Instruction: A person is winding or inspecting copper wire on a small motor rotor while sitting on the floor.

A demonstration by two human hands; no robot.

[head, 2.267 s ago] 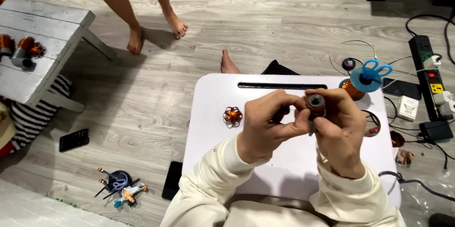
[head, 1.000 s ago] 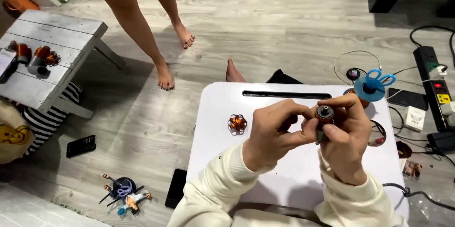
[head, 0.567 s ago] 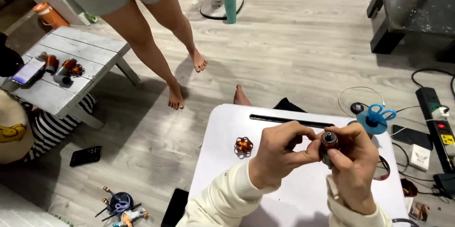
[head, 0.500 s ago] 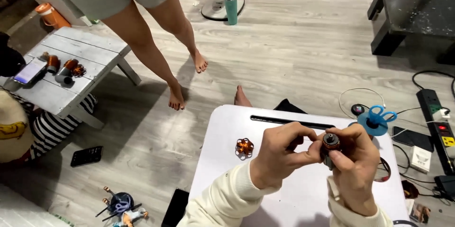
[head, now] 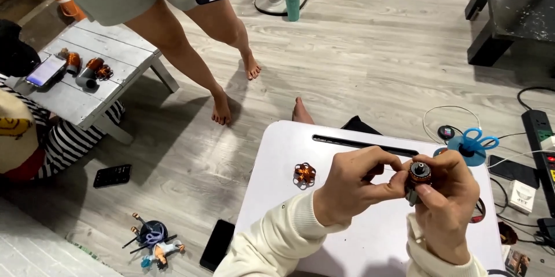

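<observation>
Together, both hands meet over the right part of the white worktop (head: 277, 155). The right hand (head: 448, 207) is curled closed around a small dark cylindrical motor part (head: 418, 173), copper showing near its top; most of its body is hidden inside the palm. The left hand (head: 352, 187) pinches at the part's left side with thumb and forefinger, its other fingers folded; whether it holds anything of its own is hard to make out.

At nine o'clock from the hands a small copper-wound rotor (head: 304, 174) lies alone on the worktop. At twelve o'clock a long dark slot (head: 364, 144) runs along the far edge. At two o'clock blue scissors (head: 477, 141) rest on a blue round object, partly hidden behind the right hand. At three o'clock, on the floor, sits a small white box (head: 524, 196) with dark print too small to make out, beside a black power strip (head: 543, 144) cut off by the frame edge.

At ten o'clock another person's bare legs (head: 191, 51) stand on the wood floor, the body cut off above. A black phone (head: 217, 244) lies at seven o'clock.
</observation>
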